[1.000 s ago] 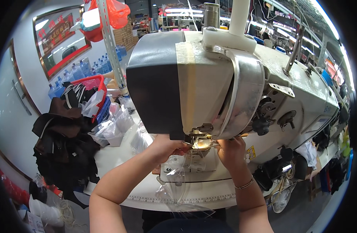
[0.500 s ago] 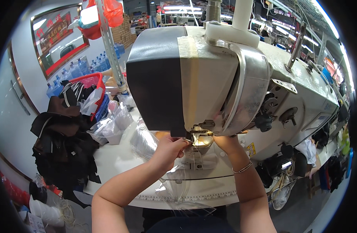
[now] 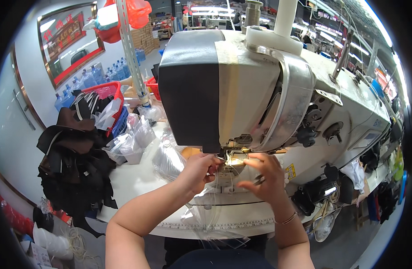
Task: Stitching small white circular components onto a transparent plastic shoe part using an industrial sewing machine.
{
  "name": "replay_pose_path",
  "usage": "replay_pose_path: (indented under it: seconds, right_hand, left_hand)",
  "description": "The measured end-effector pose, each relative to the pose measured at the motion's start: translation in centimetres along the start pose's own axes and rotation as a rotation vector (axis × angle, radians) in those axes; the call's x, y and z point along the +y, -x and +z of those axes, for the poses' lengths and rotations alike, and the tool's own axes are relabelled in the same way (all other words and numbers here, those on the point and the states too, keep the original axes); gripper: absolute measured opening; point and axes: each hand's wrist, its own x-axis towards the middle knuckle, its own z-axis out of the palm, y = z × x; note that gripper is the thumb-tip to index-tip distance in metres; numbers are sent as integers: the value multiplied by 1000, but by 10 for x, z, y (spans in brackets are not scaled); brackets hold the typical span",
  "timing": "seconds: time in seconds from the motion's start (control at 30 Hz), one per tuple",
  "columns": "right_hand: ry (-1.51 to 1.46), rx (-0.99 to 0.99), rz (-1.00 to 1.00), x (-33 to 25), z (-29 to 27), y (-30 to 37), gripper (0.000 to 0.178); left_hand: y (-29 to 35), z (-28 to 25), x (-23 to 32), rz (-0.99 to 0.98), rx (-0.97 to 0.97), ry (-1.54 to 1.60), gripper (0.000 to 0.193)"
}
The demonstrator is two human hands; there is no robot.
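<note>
A sewing machine [image 3: 248,89] with a dark grey head cover stands before me, a small lamp lighting its needle area [image 3: 234,158]. My left hand [image 3: 200,171] is closed in a pinch just left of the needle; what lies between its fingertips is too small to make out. On the needle's right side is my right hand [image 3: 268,177], thumb and forefinger apart. A small dark metal tool [image 3: 260,180] shows inside its curled fingers; its kind is unclear. Pale thread [image 3: 232,181] hangs below the needle area, between the hands.
Clear plastic strips [image 3: 168,159] lie on the white machine table [image 3: 138,190], left of the needle, and others droop over its front edge. Dark cut pieces [image 3: 76,166] are heaped at the left. Behind them stand a red basket [image 3: 109,91] and plastic bags [image 3: 134,134].
My right hand has come out from behind the needle area toward me, its thumb and forefinger spreading. My left hand stays pinched beside the needle. The view has shifted slightly.
</note>
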Motion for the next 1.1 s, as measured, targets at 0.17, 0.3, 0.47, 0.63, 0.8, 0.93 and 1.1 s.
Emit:
replay_pose_path:
  seconds: [0.17,0.3,0.47,0.63,0.8,0.93,1.1]
  right_hand:
    - [155,2,5,-2,3,5,47]
    - [261,-10,-53,-1,-3,-6,35]
    - [270,-23,-56,9,0,-11,33]
    - [220,-72,3,19,2,-11,28]
    - [266,-110,-23,28,2,-13,35]
    - [227,-101,-94,-8,-19,-12,37]
    - [281,-71,-183,-28,3,4,30]
  left_hand:
    - [3,4,-10,74,30,83,3]
    - [9,8,-16,95,61,148,10]
    - [10,2,-15,160,33,143,16]
    - [-8,-50,-14,1308,414,-859,60]
    - [-25,-37,-10,1720,162,-1487,22]
    - [-33,-41,2,1905,1,-1384,9]
    - [-32,-36,13,1982,-127,-1398,9]
